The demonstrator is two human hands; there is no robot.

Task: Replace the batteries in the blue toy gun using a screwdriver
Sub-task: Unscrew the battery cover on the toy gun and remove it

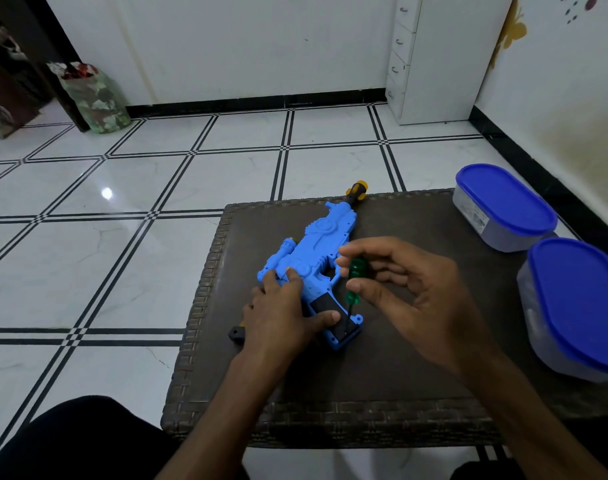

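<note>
Right of the toy's grip, right hand (404, 292) curled round a green screwdriver (353, 278), thumb and fingertips pinching the ribbed handle, held nearly upright; thin dark shaft dropping down to the black panel (333, 315) on the handle of the blue toy gun (311, 258), tip on or just above the panel's near end, contact too fine to tell; left hand (281, 313) pressed flat on the gun from the left, fingers straight over the rear body, thumb reaching across to the black panel, nothing clasped; gun lying on its side near the middle of a dark woven-edged table (382, 368), barrel pointing far and slightly right, yellow-and-black muzzle (357, 189) reaching the table's far edge; small dark piece with a yellow bit (237, 332) poking out just left of the left wrist, near the table's left edge; two clear containers with blue lids on the right side, far one (503, 206) on the far right corner, near one (579, 306) just beside it; beyond the table, white tiled floor (139, 188) with black lines, white drawer cabinet (437, 57) against the far wall, plastic bag (94, 98) far left; dark-clothed knees at the near edge.
</note>
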